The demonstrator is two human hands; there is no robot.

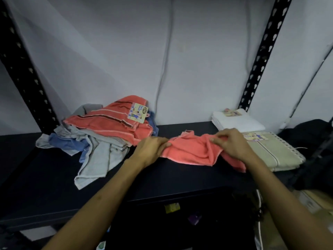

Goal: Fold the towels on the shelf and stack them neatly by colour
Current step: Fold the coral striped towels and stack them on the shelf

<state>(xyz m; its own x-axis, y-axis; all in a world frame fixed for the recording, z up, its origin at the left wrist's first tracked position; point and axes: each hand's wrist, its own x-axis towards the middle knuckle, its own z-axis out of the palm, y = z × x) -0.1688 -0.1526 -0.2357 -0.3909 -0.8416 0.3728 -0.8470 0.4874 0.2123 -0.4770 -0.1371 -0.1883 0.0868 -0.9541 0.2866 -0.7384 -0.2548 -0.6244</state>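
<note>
Stretching between the two hands, a crumpled coral-pink terry towel (194, 150) is lying on the dark shelf board (45, 177) with its long axis running left to right, bunched and twisted along the middle, one loose corner sticking up behind it and its right end drooping toward the person past the right hand. The left hand (150, 150) is gripping the towel's left end, fingers curled tightly round the gathered cloth. The right hand (232, 143) is pinching a fold near the towel's right end, thumb and fingertips closing on the fabric, knuckles raised. The hands are sitting well apart, with the towel spanning the gap.

Beyond and to the left of the left hand, a loose heap is resting on the shelf: a coral towel with dark and pale stripes (110, 121) and a paper label (137, 112) is lying on top, over rumpled grey towels (97, 159) and blue towels (66, 143). Just beyond the right hand a folded white towel stack (237, 121) is sitting near the wall, and just to the right of that hand a folded beige towel with a trimmed edge (273, 152) is lying flat, close to the coral towel's drooping end.
</note>
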